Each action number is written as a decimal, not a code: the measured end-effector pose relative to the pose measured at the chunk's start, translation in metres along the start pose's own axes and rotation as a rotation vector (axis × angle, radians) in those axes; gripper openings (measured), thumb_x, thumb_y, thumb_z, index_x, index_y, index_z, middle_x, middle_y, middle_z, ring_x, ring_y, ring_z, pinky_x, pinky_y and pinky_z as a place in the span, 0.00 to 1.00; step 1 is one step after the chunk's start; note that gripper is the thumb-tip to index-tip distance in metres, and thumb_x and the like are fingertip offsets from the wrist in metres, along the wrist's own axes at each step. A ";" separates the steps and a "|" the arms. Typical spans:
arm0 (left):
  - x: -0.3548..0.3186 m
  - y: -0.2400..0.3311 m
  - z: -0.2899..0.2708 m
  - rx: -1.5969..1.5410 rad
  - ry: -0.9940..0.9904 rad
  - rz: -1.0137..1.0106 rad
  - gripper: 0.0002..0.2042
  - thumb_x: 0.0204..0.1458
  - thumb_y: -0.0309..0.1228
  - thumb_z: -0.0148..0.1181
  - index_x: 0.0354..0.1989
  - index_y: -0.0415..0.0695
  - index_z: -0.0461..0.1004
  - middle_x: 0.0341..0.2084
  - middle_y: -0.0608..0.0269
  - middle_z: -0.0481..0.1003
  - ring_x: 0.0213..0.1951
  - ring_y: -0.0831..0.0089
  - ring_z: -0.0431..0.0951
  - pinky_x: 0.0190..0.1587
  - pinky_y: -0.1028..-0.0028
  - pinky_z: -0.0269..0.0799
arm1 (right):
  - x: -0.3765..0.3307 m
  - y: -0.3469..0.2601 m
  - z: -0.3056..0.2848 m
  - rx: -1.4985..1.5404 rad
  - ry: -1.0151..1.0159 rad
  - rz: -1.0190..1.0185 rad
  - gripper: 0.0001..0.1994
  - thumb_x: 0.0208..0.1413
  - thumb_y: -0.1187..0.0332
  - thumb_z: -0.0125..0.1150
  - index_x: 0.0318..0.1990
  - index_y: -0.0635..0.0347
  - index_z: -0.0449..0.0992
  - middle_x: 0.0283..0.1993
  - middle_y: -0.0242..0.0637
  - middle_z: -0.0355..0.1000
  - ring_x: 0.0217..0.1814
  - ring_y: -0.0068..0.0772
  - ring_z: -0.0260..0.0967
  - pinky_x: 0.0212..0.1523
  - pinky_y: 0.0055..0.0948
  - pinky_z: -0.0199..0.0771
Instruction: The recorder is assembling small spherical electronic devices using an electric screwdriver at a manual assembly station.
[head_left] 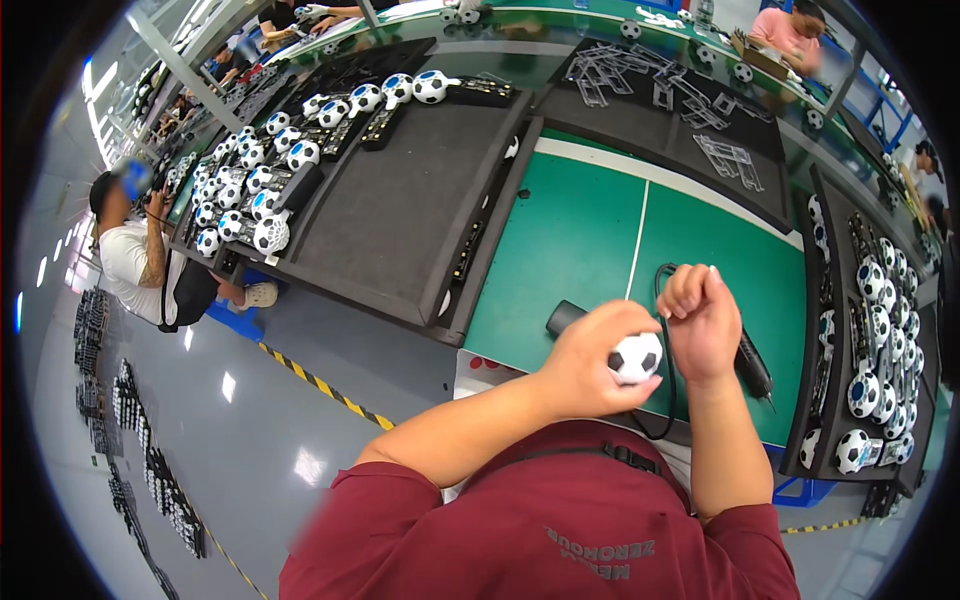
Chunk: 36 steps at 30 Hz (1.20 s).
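My left hand [590, 365] is closed around a small black-and-white ball-shaped piece [635, 358], patterned like a football, above the near part of the green mat [570, 230]. A black rounded part [565, 318] sticks out past the back of that hand; whether it joins the ball is hidden. Just right of the ball, my right hand [703, 325] is raised with its fingers curled in. What they hold, if anything, cannot be made out. Beside its wrist lies a black electric screwdriver [752, 368], its tip toward me. A black cable [662, 285] loops between the hands.
On the left, a dark tray [390, 210] carries several football-shaped pieces with circuit boards. Another loaded tray [815, 380] stands at right. Beyond the mat, a dark tray holds clear plastic frames [730, 160]. A person [140, 250] sits at left; others work across the bench.
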<state>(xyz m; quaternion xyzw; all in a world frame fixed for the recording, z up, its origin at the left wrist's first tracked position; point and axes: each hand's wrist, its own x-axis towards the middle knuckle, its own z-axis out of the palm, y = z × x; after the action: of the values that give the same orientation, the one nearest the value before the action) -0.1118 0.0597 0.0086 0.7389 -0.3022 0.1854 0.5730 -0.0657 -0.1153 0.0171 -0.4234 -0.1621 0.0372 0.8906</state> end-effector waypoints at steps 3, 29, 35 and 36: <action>0.004 -0.004 -0.013 -0.044 0.094 -0.051 0.26 0.38 0.25 0.73 0.51 0.40 0.74 0.47 0.55 0.77 0.44 0.65 0.77 0.49 0.68 0.73 | -0.009 0.009 0.002 -0.053 0.026 -0.008 0.21 0.75 0.55 0.41 0.29 0.56 0.64 0.27 0.32 0.59 0.29 0.26 0.53 0.34 0.28 0.59; 0.013 -0.023 -0.028 -0.464 0.331 -0.219 0.22 0.50 0.25 0.62 0.56 0.40 0.70 0.48 0.50 0.76 0.45 0.57 0.80 0.52 0.64 0.76 | 0.011 -0.007 0.057 0.205 -0.018 -0.238 0.19 0.69 0.57 0.36 0.24 0.49 0.54 0.20 0.25 0.50 0.23 0.23 0.41 0.27 0.27 0.51; 0.014 -0.022 -0.025 -0.434 0.320 -0.202 0.22 0.51 0.26 0.62 0.56 0.40 0.70 0.48 0.50 0.76 0.45 0.57 0.80 0.51 0.64 0.76 | 0.010 -0.004 0.055 0.181 -0.031 -0.258 0.18 0.69 0.58 0.36 0.23 0.48 0.54 0.19 0.25 0.50 0.22 0.24 0.40 0.27 0.27 0.50; 0.014 -0.022 -0.025 -0.431 0.318 -0.201 0.22 0.51 0.26 0.62 0.56 0.40 0.70 0.47 0.50 0.76 0.45 0.58 0.80 0.51 0.64 0.77 | 0.010 -0.004 0.055 0.176 -0.037 -0.263 0.18 0.69 0.58 0.36 0.23 0.48 0.54 0.19 0.25 0.50 0.22 0.24 0.40 0.26 0.27 0.50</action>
<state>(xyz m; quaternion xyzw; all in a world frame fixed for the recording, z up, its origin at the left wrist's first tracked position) -0.0850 0.0837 0.0082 0.5881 -0.1664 0.1727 0.7724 -0.0744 -0.0750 0.0548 -0.3179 -0.2285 -0.0580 0.9183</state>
